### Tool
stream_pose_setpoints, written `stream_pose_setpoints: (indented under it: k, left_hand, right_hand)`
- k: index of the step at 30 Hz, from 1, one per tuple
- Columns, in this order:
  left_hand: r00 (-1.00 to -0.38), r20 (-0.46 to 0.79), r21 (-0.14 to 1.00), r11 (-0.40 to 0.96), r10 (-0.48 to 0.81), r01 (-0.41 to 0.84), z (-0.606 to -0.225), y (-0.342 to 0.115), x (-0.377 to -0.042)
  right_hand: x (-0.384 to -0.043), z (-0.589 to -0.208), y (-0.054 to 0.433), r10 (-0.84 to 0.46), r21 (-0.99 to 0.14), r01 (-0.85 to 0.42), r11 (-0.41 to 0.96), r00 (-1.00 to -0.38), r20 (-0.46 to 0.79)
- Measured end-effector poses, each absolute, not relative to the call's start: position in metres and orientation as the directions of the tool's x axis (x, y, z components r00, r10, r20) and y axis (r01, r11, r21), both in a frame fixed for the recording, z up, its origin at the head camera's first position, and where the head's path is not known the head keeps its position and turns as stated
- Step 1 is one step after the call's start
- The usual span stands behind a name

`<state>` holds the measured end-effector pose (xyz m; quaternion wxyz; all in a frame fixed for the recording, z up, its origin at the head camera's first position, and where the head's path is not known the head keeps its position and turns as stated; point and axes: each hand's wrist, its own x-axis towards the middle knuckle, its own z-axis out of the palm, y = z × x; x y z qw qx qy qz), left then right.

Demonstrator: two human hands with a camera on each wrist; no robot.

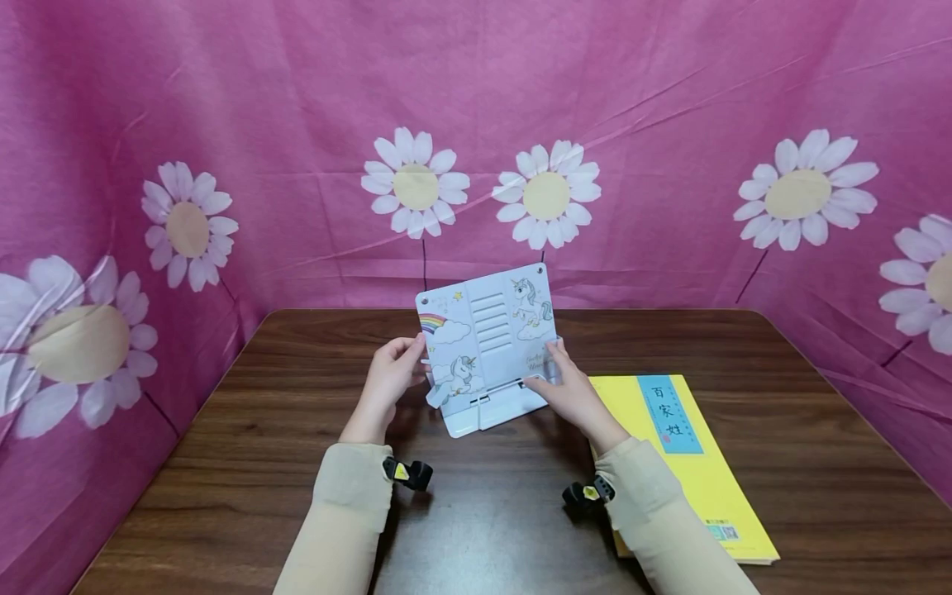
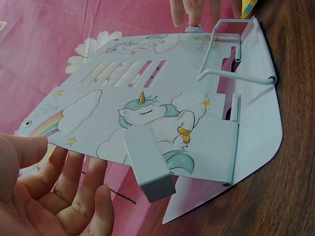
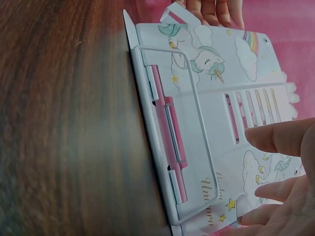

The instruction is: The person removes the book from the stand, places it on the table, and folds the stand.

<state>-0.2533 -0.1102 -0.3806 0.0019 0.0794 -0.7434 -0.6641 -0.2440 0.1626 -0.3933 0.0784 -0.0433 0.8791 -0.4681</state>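
Observation:
A white book stand [image 1: 491, 355] with unicorn and rainbow drawings, a column of slots and a hinged base plate is tilted above the table. My left hand [image 1: 392, 372] pinches its left edge, thumb at the front and fingers behind. Beside that hand, a white page clip [image 2: 150, 164] sticks out from the panel. My right hand [image 1: 573, 388] is at the lower right side. Its fingers [image 3: 278, 189] are extended, with fingertips at a small right-hand clip [image 2: 193, 29]; the thumb stands apart. A bent wire prop [image 3: 202, 132] crosses the stand's lower part.
A yellow book [image 1: 669, 496] with a blue title label lies on the brown wooden table [image 1: 245, 496], partly beneath my right forearm. Behind the table hangs a pink cloth [image 1: 312, 99] printed with white daisies. A black strap camera sits on each wrist.

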Motion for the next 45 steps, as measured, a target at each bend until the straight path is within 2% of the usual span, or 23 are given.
stream_pose_setpoints:
  k: [16,45]
  left_hand:
    - [-0.985,-0.130,0.990,0.033,-0.111,-0.135,-0.380,-0.113,-0.254]
    - [-0.993,-0.110,0.989,0.100,0.043,-0.105,-0.378,-0.109,-0.247]
  right_hand:
    - [-0.252,-0.401,0.165,-0.189,-0.863,-0.022,0.505,-0.978,-0.086]
    - [-0.255,-0.404,0.165,-0.257,-0.898,-0.030,0.439,-0.962,-0.093]
